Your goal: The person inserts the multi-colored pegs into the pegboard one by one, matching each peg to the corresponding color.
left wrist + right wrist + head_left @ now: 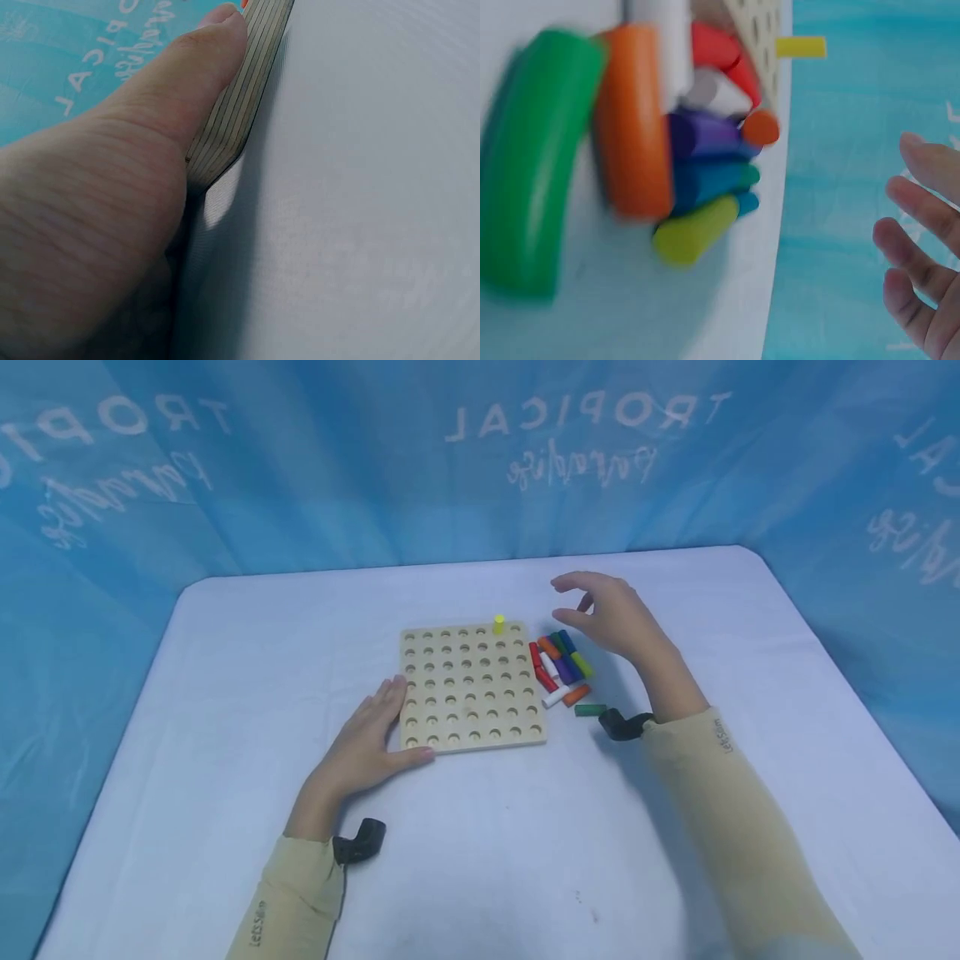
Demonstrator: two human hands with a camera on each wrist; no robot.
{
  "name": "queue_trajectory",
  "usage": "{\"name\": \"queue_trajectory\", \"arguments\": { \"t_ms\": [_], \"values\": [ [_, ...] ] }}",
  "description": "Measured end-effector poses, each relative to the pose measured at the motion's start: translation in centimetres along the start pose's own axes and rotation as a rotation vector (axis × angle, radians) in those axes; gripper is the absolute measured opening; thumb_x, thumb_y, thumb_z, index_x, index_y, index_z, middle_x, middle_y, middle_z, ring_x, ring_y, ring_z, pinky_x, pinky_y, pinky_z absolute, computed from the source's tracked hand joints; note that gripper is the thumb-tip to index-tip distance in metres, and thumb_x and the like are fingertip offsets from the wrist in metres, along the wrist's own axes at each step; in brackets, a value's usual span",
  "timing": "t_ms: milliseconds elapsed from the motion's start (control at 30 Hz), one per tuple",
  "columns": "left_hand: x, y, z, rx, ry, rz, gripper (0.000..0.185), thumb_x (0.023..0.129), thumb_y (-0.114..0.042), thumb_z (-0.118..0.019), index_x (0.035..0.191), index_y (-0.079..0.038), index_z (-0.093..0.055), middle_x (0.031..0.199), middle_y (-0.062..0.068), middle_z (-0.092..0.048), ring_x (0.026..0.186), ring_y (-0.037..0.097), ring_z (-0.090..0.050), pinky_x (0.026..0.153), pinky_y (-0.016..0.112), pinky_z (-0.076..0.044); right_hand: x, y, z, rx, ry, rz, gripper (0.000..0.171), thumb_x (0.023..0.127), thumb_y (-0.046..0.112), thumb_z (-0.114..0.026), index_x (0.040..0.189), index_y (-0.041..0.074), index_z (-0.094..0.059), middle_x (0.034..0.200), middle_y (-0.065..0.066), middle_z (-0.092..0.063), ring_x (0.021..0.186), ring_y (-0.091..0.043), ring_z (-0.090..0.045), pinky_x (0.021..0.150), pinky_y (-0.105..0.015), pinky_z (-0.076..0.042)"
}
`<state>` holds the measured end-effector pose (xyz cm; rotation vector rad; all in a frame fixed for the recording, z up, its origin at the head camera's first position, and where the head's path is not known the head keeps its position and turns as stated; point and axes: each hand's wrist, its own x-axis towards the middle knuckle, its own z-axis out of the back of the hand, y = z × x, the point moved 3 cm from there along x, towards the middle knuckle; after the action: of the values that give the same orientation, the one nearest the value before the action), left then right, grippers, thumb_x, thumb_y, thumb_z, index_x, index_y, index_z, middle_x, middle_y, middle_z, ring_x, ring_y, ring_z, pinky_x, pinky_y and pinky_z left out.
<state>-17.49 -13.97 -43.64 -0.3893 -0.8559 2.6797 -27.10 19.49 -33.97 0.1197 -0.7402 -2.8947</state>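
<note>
A square wooden pegboard (468, 689) with rows of round holes lies on the white table. One yellow peg (499, 625) stands upright in its far row, towards the right. My left hand (367, 739) rests against the board's near left corner, fingers along the left side and thumb on the near edge; the left wrist view shows that thumb on the layered wooden edge (247, 82). Above the table, beyond the loose pegs, my right hand (611, 614) is raised with nothing in it, thumb and fingers apart. In the right wrist view its fingers (907, 251) are loosely bent.
Right of the board lies a pile of coloured pegs, among them a purple peg (567, 668), an orange peg (577, 695) and a white peg (556, 697). A green peg (590, 710) lies nearest to me. A blue curtain (337, 485) hangs behind the table (480, 860).
</note>
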Motion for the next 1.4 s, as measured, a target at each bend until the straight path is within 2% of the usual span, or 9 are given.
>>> {"name": "queue_trajectory", "arguments": {
  "t_ms": [167,300,467,733,967,1400],
  "values": [
    [0.0,-0.1,0.1,-0.003,0.0,0.002,0.117,0.078,-0.066,-0.071,0.161,-0.017,-0.004,0.168,-0.001,-0.004,0.157,0.02,-0.003,0.128,0.044,-0.003,-0.7,-1.5,0.0,-0.01,-0.014,-0.013,0.051,0.094,0.025,-0.069,0.142,0.02,-0.054,0.145,-0.004,-0.055,0.106,-0.024,-0.06,0.084,-0.041,-0.057],
    [0.0,0.0,0.0,-0.001,-0.003,-0.002,0.119,0.077,-0.068,-0.071,0.161,-0.018,-0.003,0.168,-0.001,-0.004,0.157,0.021,-0.003,0.128,0.045,-0.003,-1.3,-2.6,-0.2,0.011,-0.009,-0.058,0.053,0.094,0.025,-0.07,0.144,0.021,-0.052,0.144,-0.006,-0.055,0.115,-0.028,-0.058,0.089,-0.046,-0.057],
    [0.0,0.1,0.0,-0.001,-0.003,0.001,0.12,0.076,-0.069,-0.071,0.161,-0.018,-0.002,0.168,0.0,-0.004,0.157,0.023,-0.003,0.128,0.046,-0.004,-2.1,-3.6,-0.7,0.044,0.029,-0.123,0.056,0.094,0.03,-0.07,0.146,0.027,-0.049,0.143,-0.008,-0.055,0.125,-0.032,-0.053,0.095,-0.052,-0.055],
    [-0.1,0.2,-0.1,-0.005,0.0,0.001,0.12,0.076,-0.069,-0.071,0.161,-0.019,-0.002,0.168,0.001,-0.004,0.157,0.023,-0.003,0.128,0.047,-0.004,-2.8,-4.9,-1.8,0.046,0.11,-0.171,0.055,0.094,0.034,-0.069,0.146,0.03,-0.05,0.146,-0.005,-0.052,0.135,-0.032,-0.045,0.101,-0.058,-0.05],
    [0.0,0.2,-0.1,-0.007,0.003,-0.002,0.12,0.076,-0.07,-0.07,0.161,-0.019,-0.002,0.168,0.001,-0.003,0.157,0.023,-0.002,0.128,0.047,-0.003,-3.1,-5.5,-2.5,0.058,0.125,-0.155,0.047,0.093,0.029,-0.07,0.138,0.024,-0.058,0.135,-0.003,-0.061,0.13,-0.029,-0.049,0.102,-0.056,-0.049],
    [0.2,0.2,-0.1,-0.001,-0.004,-0.003,0.118,0.078,-0.067,-0.071,0.161,-0.017,-0.004,0.168,0.002,-0.006,0.157,0.022,-0.003,0.128,0.046,-0.004,-3.0,-5.9,-3.4,0.047,0.183,-0.149,0.041,0.093,0.025,-0.071,0.132,0.019,-0.064,0.126,-0.007,-0.064,0.116,-0.028,-0.056,0.094,-0.047,-0.054]
  ]
}}
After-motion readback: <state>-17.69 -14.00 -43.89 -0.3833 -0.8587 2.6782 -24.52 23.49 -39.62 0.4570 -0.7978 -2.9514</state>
